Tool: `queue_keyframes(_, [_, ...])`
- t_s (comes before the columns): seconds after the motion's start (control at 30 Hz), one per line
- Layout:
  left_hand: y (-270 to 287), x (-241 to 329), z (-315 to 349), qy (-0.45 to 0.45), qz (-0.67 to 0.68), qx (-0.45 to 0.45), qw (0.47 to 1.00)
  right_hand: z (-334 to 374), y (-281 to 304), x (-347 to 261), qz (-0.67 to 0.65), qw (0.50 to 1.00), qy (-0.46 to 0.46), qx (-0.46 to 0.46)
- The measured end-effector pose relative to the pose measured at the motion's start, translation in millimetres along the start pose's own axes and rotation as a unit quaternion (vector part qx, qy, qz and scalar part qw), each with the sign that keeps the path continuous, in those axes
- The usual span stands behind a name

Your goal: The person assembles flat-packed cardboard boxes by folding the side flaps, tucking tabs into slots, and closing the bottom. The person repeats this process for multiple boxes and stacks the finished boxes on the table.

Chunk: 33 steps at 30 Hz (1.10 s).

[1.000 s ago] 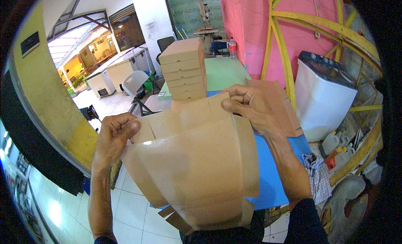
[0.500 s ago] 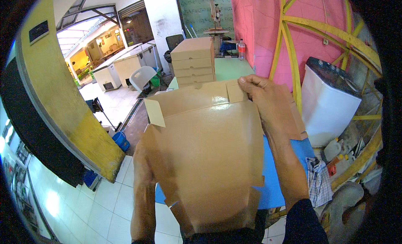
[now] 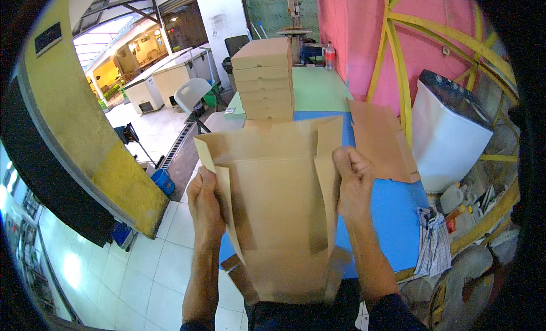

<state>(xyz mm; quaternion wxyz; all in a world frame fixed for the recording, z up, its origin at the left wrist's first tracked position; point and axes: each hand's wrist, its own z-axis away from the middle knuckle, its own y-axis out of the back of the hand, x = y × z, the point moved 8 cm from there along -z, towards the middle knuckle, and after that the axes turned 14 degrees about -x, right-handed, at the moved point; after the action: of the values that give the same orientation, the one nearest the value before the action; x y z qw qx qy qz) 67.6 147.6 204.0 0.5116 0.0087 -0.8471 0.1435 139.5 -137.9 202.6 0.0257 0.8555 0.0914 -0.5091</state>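
I hold a brown cardboard box blank (image 3: 273,206) upright in front of me over the blue table (image 3: 392,217). My left hand (image 3: 206,206) grips its left edge, where the side flap is folded inward. At the right edge my right hand (image 3: 352,183) pinches the other side flap, also bent in. The blank's top flap stands up and hides part of the table behind it. A stack of several folded brown boxes (image 3: 263,78) sits further back on the table.
Flat cardboard sheets (image 3: 381,140) lie on the table to the right. A white washing machine (image 3: 449,132) stands right of the table, with a checked cloth (image 3: 433,243) hanging nearby. A green table (image 3: 315,86), a white chair (image 3: 190,95) and a yellow wall (image 3: 79,137) lie beyond.
The cardboard blank went from held wide and flat to having both side flaps folded inward. My hands came closer together along its edges.
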Motion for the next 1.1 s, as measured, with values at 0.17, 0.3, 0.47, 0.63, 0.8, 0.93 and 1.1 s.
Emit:
queue_keyframes(0.17, [4,-3,7,0.014,-0.084,0.005,0.996,-3,-5,11,-0.035,0.999,0.010,0.000])
queue_keyframes(0.3, [13,-14,7,0.023,0.001,0.019,1.000,1,-15,24,0.065,0.995,-0.058,-0.046])
queue_keyframes(0.47, [6,-29,8,0.074,-0.029,-0.053,0.995,-11,-6,35,-0.128,0.990,-0.031,-0.041])
queue_keyframes(0.63, [18,-24,0,0.067,-0.076,-0.034,0.994,-12,-16,42,0.062,0.980,-0.138,-0.128])
queue_keyframes(0.8, [1,-40,1,0.175,-0.166,-0.208,0.948,-43,0,26,-0.055,0.988,-0.056,-0.131])
queue_keyframes(0.93, [24,-31,-14,0.141,-0.071,-0.159,0.975,-30,-14,43,-0.067,0.968,-0.114,-0.215])
queue_keyframes(1.1, [19,-39,-16,0.155,-0.147,-0.291,0.933,-42,-2,48,0.050,0.961,-0.112,-0.249])
